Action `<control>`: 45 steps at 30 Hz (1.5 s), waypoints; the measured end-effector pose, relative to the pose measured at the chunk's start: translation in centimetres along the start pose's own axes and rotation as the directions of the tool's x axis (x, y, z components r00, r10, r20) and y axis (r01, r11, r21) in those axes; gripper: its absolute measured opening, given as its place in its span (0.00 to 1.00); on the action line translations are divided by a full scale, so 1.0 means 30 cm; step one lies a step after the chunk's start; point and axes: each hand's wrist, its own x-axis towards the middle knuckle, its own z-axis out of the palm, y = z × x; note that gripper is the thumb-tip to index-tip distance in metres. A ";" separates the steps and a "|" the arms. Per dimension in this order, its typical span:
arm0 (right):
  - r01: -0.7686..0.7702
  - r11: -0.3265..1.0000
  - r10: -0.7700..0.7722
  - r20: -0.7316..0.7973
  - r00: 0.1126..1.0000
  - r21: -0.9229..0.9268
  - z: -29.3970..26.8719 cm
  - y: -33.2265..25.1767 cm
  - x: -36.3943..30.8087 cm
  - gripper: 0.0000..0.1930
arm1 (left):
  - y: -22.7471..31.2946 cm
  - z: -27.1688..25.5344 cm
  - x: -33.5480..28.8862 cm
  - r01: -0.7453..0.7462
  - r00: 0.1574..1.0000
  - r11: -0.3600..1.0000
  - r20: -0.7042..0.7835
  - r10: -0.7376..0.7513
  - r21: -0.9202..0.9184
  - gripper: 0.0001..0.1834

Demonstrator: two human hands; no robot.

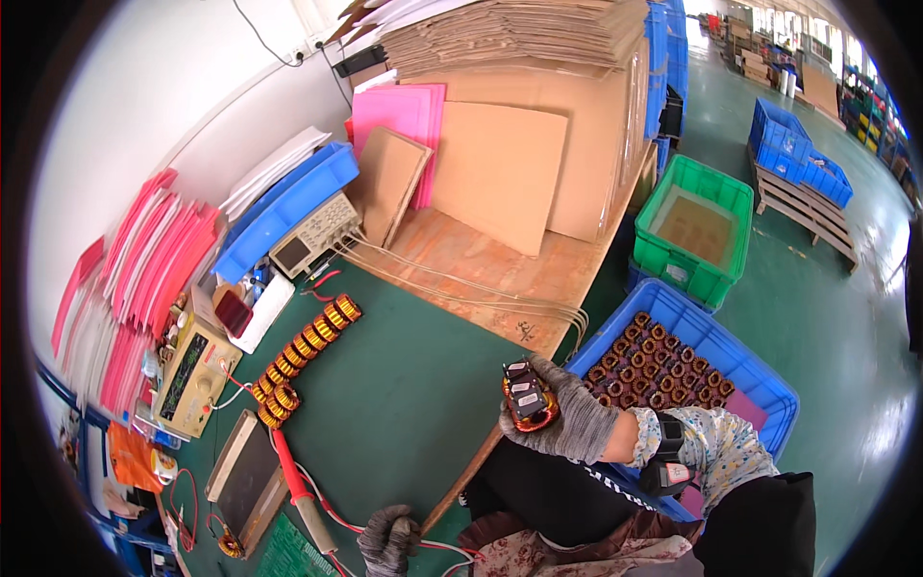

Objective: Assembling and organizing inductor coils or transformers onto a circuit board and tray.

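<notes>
My right hand (567, 409), in a grey knitted glove, grips copper-wound toroidal coils (538, 414) with black tops bearing white labels, over the table's front edge. Their exact number is hidden by the glove. My left hand (389, 540), gloved alike, is curled closed at the lower edge, beside red and white cables (437, 545); whatever it may hold is hidden. A row of yellow-and-copper toroidal coils (306, 351) stands on the dark green mat (404, 385). Left of my left hand lies a red-and-grey handled tool (293, 471) with a cable.
A blue crate (760, 375) of wound coils stands beside my right arm, with a green crate (740, 231) beyond. Bench instruments (192, 380) and an oscilloscope (312, 236) line the left side. Cardboard sheets (500, 173) lean at the back; cables (461, 284) cross the wooden table.
</notes>
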 end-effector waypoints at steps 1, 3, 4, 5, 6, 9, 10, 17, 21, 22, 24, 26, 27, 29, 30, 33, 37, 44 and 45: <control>-0.011 1.000 0.010 0.025 1.000 0.025 -0.002 -0.002 -0.010 0.13 | 0.005 0.000 -0.002 0.037 0.999 0.999 0.006 -0.037 -0.010 0.11; -0.030 0.998 0.027 0.059 0.998 0.053 -0.004 -0.006 -0.017 0.13 | -0.090 -0.064 0.010 0.082 0.996 0.997 0.024 -0.082 0.005 0.14; -0.026 0.997 0.023 0.050 0.998 0.068 -0.006 -0.002 -0.011 0.13 | -0.068 -0.058 0.021 0.130 0.991 0.992 0.039 -0.130 0.008 0.18; -0.023 0.996 0.020 0.040 0.999 0.082 -0.006 0.003 -0.006 0.13 | -0.049 -0.044 0.012 0.129 0.991 0.992 0.033 -0.129 0.008 0.18; -0.030 0.997 0.027 0.042 0.999 0.077 -0.006 0.011 -0.004 0.13 | -0.030 -0.022 -0.003 0.061 0.998 0.998 0.013 -0.061 0.014 0.15; -0.052 0.998 0.053 0.038 0.998 -0.019 0.003 0.046 0.008 0.13 | 0.013 0.007 -0.010 -0.018 1.000 0.999 -0.023 0.019 0.043 0.11; -0.091 0.995 0.093 0.063 0.994 -0.032 0.005 0.064 0.018 0.13 | 0.018 0.002 -0.013 -0.025 0.999 0.997 -0.020 0.026 0.069 0.11; -0.171 0.971 0.182 0.049 0.982 -0.166 0.098 0.261 0.025 0.14 | 0.178 0.140 -0.007 -0.521 0.844 0.823 -0.009 0.537 0.226 0.16; -0.220 0.913 0.267 0.093 0.959 -0.344 0.067 0.372 0.091 0.16 | 0.174 0.128 0.070 -0.579 0.782 0.693 0.052 0.621 0.430 0.22; -0.264 0.928 0.310 0.151 0.939 -0.261 0.059 0.404 0.110 0.16 | 0.145 0.115 0.087 -0.583 0.790 0.714 0.068 0.609 0.387 0.21; -0.299 0.932 0.333 0.154 0.930 -0.205 0.056 0.444 0.124 0.15 | 0.116 0.084 0.089 -0.570 0.812 0.759 0.077 0.578 0.316 0.20; -0.327 0.928 0.356 0.170 0.919 -0.176 0.039 0.469 0.143 0.14 | 0.097 0.067 0.080 -0.553 0.825 0.784 0.056 0.562 0.281 0.19; -0.347 0.926 0.372 0.189 0.909 -0.150 0.031 0.479 0.150 0.14 | 0.090 0.061 0.077 -0.542 0.834 0.805 0.037 0.551 0.241 0.19; -0.357 0.926 0.375 0.207 0.903 -0.120 0.037 0.489 0.151 0.14 | 0.090 0.056 0.080 -0.540 0.834 0.804 0.030 0.551 0.247 0.18; -0.360 0.928 0.372 0.229 0.900 -0.092 0.041 0.492 0.149 0.14 | 0.090 0.054 0.081 -0.545 0.830 0.800 0.026 0.557 0.251 0.18; -0.347 0.925 0.374 0.210 0.903 -0.155 0.057 0.493 0.132 0.14 | 0.085 0.044 0.087 -0.560 0.818 0.784 0.033 0.574 0.268 0.17; -0.336 0.934 0.354 0.170 0.920 -0.125 0.063 0.495 0.134 0.14 | 0.094 0.047 0.089 -0.571 0.810 0.762 0.059 0.583 0.305 0.16; 0.104 0.846 0.102 0.350 0.931 -0.523 0.026 0.483 0.136 0.15 | 0.074 0.030 0.092 -0.500 0.866 0.850 0.077 0.495 0.164 0.15; 0.314 0.675 0.008 0.432 0.902 -0.668 0.027 0.479 0.132 0.16 | 0.066 0.032 0.093 -0.419 0.908 0.907 0.041 0.417 0.047 0.15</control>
